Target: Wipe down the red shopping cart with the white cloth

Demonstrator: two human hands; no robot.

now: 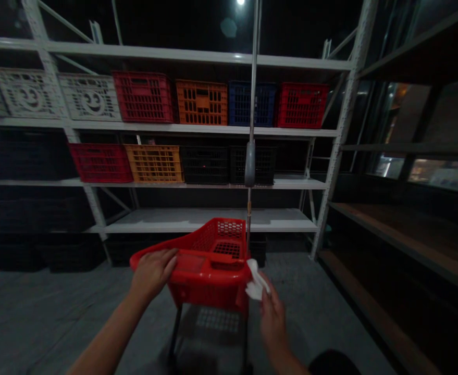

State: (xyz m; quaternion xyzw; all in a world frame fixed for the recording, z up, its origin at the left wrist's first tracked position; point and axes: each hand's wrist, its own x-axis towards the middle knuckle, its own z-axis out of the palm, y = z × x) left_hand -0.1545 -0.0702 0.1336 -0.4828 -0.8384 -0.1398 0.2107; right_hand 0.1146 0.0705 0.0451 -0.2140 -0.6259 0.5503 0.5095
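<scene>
A red plastic shopping cart (pixel 209 281) stands in front of me with its handle end towards me. My left hand (pixel 154 268) is closed over the left part of its handle bar. In my right hand (pixel 272 312) is a crumpled white tissue (pixel 257 284), pinched between thumb and fingers. The tissue is at the cart's right handle corner; whether it touches the plastic I cannot tell. The visible part of the cart's basket holds nothing I can make out.
Ahead, a white metal rack (pixel 197 127) carries several plastic crates, among them an orange crate (pixel 202 101) and a yellow crate (pixel 154 163). A thin metal pole (pixel 253 94) rises beside the cart's right side. Dark wooden shelves (pixel 404 245) line the right.
</scene>
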